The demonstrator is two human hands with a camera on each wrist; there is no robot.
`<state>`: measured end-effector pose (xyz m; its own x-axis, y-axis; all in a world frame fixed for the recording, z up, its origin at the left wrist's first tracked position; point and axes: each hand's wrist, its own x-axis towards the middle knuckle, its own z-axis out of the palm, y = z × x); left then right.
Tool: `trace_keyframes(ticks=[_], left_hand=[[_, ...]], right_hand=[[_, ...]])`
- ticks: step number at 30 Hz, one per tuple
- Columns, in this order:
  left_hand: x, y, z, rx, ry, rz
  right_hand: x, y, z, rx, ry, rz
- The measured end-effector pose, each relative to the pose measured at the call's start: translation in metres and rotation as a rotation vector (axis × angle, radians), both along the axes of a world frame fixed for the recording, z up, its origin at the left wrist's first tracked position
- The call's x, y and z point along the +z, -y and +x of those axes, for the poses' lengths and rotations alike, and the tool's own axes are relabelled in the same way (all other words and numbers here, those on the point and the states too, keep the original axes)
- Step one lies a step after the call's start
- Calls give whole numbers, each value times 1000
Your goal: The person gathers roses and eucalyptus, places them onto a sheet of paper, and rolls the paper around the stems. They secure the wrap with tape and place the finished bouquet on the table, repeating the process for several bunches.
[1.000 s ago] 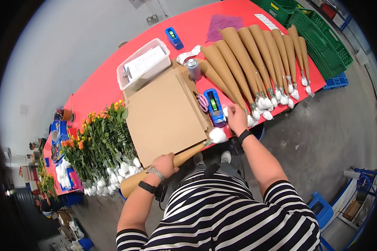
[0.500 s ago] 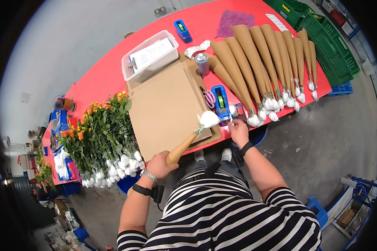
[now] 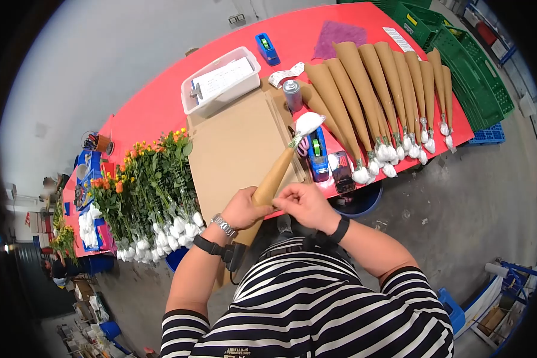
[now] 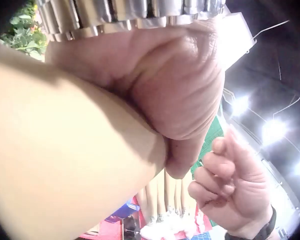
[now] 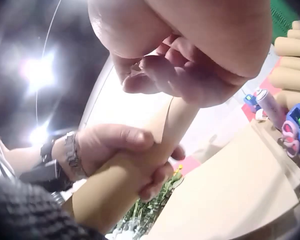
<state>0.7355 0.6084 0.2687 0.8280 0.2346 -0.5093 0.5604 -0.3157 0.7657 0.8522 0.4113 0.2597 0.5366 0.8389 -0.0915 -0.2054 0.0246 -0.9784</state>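
Note:
My left hand [image 3: 244,210] grips a brown paper cone [image 3: 275,173], its narrow end tilted up and away over the flat paper sheets. A white wrapped stem end [image 3: 309,123] sticks out of that narrow tip. In the right wrist view the left thumb lies along the cone near the paper's overlapping edge. My right hand [image 3: 309,206] is right beside the cone, thumb and fingertips pinched together on what looks like a small piece of clear tape, its other fingers curled. The left wrist view shows these curled fingers [image 4: 215,175] close to the left thumb.
Brown paper sheets [image 3: 232,149] lie stacked ahead. Beside them are a blue tape dispenser [image 3: 318,164], pink-handled scissors [image 3: 303,147], a phone [image 3: 342,173] and a spray can [image 3: 292,95]. Several finished cones [image 3: 358,77] lie right; flower bunches [image 3: 152,185] left. A white bin [image 3: 221,83] stands behind.
My right hand has left the tape dispenser and come left to the cone. The left hand has swung the cone's white end upward and brought it toward the middle.

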Motion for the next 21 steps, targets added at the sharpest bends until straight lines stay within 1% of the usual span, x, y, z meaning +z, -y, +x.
trace_keyframes(ticks=[1, 2, 4, 5, 6, 7, 8, 9, 10, 11, 12, 13, 14, 16, 17, 18, 20, 21], left_hand=[[4, 5, 4, 17, 23, -59], [9, 9, 5, 35, 44, -120], [20, 13, 8, -8, 62, -128], [26, 15, 10, -48, 81, -141], [30, 18, 10, -46, 79, -140], [34, 21, 9, -40, 87, -324], [37, 23, 9, -35, 97, -506], [37, 24, 9, -37, 98, -503], [37, 26, 9, -8, 50, -683], [37, 28, 8, 24, 0, -864], [34, 28, 7, 25, 0, -863], [30, 26, 8, -19, -26, -903], [27, 25, 9, -66, -52, -944], [20, 25, 10, -44, -61, -960], [19, 26, 14, -24, -66, -972], [19, 30, 17, -44, -66, -977], [20, 43, 23, 55, -140, -723], [16, 45, 28, 22, -127, -731]], right_hand=[[-5, -4, -3, -18, 77, -7], [-6, -4, -3, -21, 78, -2], [-10, -3, -1, -65, 306, -262], [-7, -1, 2, -66, 307, -260], [-2, 3, 2, -65, 367, -287], [0, 7, 1, -63, 425, -314], [-3, 8, -1, -64, 424, -312], [-7, 9, -3, -98, 364, -106], [-11, 9, -3, -130, 302, 99], [-13, 11, 2, -128, 302, 100], [-15, 12, 13, -126, 587, 234], [-16, 12, 22, -123, 873, 369], [-14, 13, 28, -125, 874, 367], [-9, 20, 36, -170, 1085, 350], [-12, 28, 42, -125, 1176, 148], [-21, 35, 44, -136, 1187, 134], [-36, 55, 47, -121, 1202, -66], [-30, 69, 45, -108, 1261, -97]])
